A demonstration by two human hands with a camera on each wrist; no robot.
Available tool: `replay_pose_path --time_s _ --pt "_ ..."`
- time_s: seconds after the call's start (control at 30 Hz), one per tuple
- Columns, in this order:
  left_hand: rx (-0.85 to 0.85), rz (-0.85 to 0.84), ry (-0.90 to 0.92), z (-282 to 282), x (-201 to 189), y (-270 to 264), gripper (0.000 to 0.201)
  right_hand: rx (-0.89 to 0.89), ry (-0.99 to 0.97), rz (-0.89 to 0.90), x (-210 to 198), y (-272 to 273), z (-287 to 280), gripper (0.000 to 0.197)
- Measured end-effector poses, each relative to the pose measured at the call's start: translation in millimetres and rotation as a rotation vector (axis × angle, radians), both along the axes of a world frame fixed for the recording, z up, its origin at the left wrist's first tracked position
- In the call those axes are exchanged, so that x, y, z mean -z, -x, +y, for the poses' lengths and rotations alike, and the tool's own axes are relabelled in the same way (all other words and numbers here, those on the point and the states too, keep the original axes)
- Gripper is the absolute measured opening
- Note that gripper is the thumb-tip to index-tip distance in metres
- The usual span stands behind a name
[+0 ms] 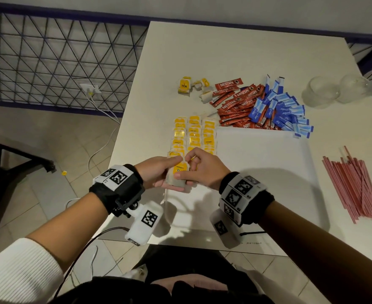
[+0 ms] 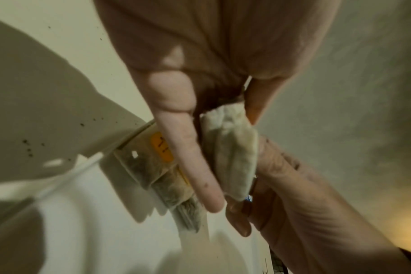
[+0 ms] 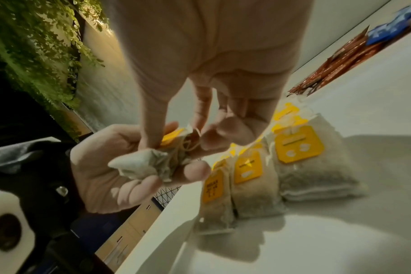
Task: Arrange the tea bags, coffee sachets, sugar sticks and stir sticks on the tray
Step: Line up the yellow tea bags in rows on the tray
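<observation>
Head view: high above the tray (image 1: 268, 172), facing down and forward, taking in the whole table (image 1: 224, 62). Wrist views: low beside the tray, very close, facing along the fingers. All three share the tea bag rows (image 1: 191, 137) at the tray's left end.

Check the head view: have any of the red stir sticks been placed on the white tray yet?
No. The red stir sticks all lie in a pile on the table to the right of the white tray, none on it.
</observation>
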State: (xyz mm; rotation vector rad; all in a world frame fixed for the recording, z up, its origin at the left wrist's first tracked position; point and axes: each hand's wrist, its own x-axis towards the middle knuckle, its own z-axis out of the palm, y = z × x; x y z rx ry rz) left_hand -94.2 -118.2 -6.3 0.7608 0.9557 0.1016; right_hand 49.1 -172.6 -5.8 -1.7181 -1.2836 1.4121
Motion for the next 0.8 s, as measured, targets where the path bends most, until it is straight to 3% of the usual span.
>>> replay_pose_path --time_s 0.23,0.47,0.8 --pt "-0.051 -0.025 -0.076 -9 5 3 0.026 0.102 0.047 0.079 4 -13 -5 0.021" --pt "-0.082 0.159 -0.380 -19 10 4 0.014 0.011 0.104 0.072 5 -8 -8 0.021" --pt "-0.214 0.026 -0.244 -20 10 14 0.015 0.034 0.155 0.199 0 -10 -7 0.008"
